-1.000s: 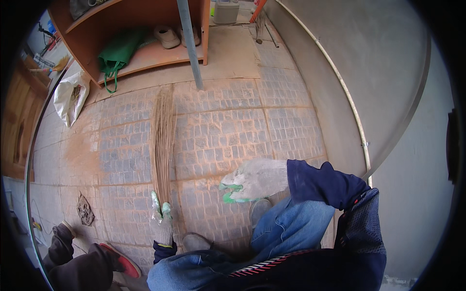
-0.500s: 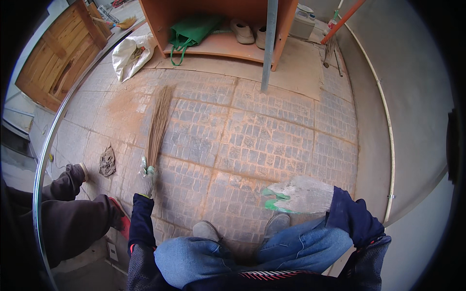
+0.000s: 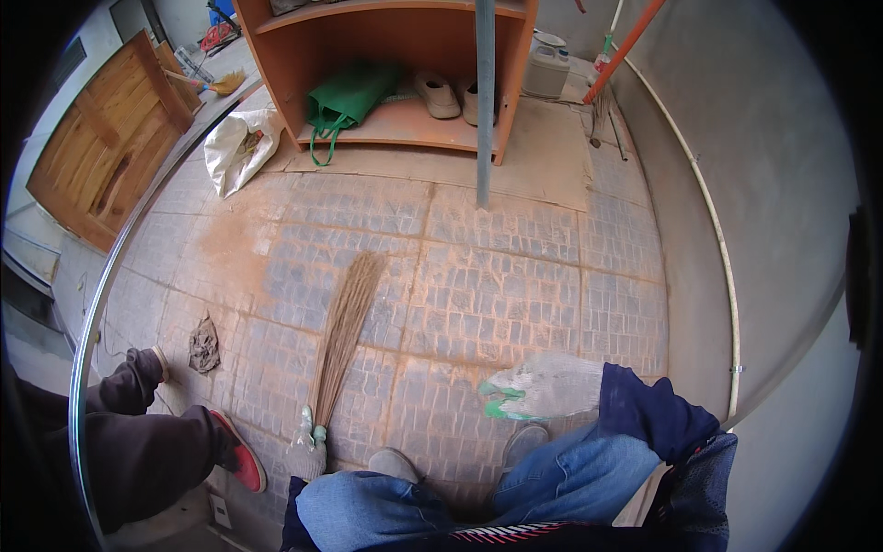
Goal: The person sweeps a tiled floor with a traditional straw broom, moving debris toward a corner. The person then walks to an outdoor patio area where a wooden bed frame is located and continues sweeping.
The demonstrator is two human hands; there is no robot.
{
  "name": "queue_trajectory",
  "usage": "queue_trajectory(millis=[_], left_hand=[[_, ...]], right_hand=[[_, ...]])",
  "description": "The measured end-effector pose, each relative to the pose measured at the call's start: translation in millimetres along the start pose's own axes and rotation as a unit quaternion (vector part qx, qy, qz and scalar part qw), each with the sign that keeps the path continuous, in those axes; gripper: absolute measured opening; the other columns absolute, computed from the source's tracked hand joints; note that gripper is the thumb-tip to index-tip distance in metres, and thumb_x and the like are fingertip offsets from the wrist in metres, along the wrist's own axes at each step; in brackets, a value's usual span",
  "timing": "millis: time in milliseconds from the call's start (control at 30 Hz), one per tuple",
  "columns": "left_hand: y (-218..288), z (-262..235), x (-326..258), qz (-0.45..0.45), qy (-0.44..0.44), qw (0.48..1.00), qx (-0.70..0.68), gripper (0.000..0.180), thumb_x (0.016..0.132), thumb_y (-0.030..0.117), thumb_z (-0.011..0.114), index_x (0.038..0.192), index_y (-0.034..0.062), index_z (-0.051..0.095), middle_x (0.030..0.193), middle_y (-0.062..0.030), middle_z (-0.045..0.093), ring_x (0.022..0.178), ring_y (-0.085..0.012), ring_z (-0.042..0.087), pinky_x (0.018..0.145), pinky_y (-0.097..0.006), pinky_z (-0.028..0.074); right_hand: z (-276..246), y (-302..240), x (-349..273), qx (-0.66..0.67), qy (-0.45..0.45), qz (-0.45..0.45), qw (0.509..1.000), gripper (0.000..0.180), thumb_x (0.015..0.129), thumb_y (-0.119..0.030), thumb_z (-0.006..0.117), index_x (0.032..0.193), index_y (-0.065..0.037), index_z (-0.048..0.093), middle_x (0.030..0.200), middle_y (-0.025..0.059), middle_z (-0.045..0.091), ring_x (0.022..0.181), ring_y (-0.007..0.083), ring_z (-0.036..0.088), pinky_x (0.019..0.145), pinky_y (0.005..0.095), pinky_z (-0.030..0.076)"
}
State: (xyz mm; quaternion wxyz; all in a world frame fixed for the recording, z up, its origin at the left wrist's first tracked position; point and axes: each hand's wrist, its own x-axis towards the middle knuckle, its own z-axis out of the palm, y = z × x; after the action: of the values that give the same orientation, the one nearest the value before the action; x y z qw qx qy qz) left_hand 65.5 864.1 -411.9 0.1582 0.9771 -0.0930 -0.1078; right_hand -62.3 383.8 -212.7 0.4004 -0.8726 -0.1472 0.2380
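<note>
My left hand (image 3: 308,451), in a grey work glove with green fingertips, is closed round the bound end of a twig broom (image 3: 348,322). The bristles fan out away from me, lying close over the dusty patterned floor tiles (image 3: 487,294). In a matching glove, my right hand (image 3: 543,386) hangs above my right shoe, beside my knee. Its fingers point left, loosely extended, with nothing seen in them. Orange-brown dust (image 3: 235,244) coats the tiles ahead and to the left.
An orange shelf (image 3: 276,92) holds a green bag (image 3: 354,97) and shoes (image 3: 437,97). A metal post (image 3: 485,110) stands before it. Nearby are a white sack (image 3: 235,156), a crumpled cloth (image 3: 204,345) and, at left, another person's leg and red shoe (image 3: 244,455).
The broom has come toward me, its bristle tips shifting right, and my left hand has drawn back near my knee. My right hand moved slightly left. The other person's red shoe shows more.
</note>
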Motion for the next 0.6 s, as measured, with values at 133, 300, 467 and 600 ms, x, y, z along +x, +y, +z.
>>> queue_trajectory(millis=[133, 300, 467, 600], left_hand=[[-4.7, -34.1, 41.7, -0.154, 0.050, 0.956, -0.244, 0.064, 0.102, 0.027, 0.062, 0.160, 0.0146, 0.039, 0.097, -0.0245, 0.071, 0.082, -0.0404, 0.069, 0.073, -0.049, 0.054], [29.4, -29.5, 18.5, 0.091, 0.122, 0.982, -0.110, 0.064, 0.102, 0.030, 0.061, 0.160, 0.0154, 0.038, 0.110, -0.0280, 0.070, 0.099, -0.0441, 0.069, 0.087, -0.049, 0.054], [34.5, -8.0, 22.5, -0.082, -0.081, 0.993, -0.036, 0.063, 0.102, 0.035, 0.058, 0.159, 0.0152, 0.039, 0.106, -0.0295, 0.071, 0.099, -0.0464, 0.070, 0.085, -0.055, 0.054], [33.5, -6.5, 33.0, -0.192, 0.006, 0.907, -0.376, 0.063, 0.103, 0.032, 0.060, 0.159, 0.0115, 0.040, 0.081, -0.0206, 0.072, 0.070, -0.0266, 0.071, 0.061, -0.043, 0.052]], right_hand=[[-8.0, -17.8, 4.1, -0.102, 0.020, -0.021, 0.994, 0.057, 0.106, -0.046, 0.050, 0.136, 0.001, 0.060, 0.129, 0.0204, 0.068, 0.114, 0.0379, 0.066, 0.100, 0.0425, 0.053], [-12.7, -23.1, 0.4, -0.001, -0.010, 0.047, 0.999, 0.057, 0.106, -0.046, 0.049, 0.137, 0.001, 0.060, 0.130, 0.0216, 0.067, 0.115, 0.0372, 0.065, 0.099, 0.0430, 0.053], [-9.2, -26.2, -3.1, 0.233, 0.039, 0.047, 0.970, 0.052, 0.102, -0.040, 0.062, 0.137, -0.001, 0.061, 0.123, 0.0203, 0.071, 0.108, 0.0354, 0.069, 0.093, 0.0383, 0.056], [-13.6, -46.7, -15.3, -0.030, 0.060, 0.094, 0.993, 0.049, 0.096, -0.031, 0.073, 0.137, -0.006, 0.064, 0.107, 0.0158, 0.075, 0.096, 0.0234, 0.073, 0.084, 0.0331, 0.057]])
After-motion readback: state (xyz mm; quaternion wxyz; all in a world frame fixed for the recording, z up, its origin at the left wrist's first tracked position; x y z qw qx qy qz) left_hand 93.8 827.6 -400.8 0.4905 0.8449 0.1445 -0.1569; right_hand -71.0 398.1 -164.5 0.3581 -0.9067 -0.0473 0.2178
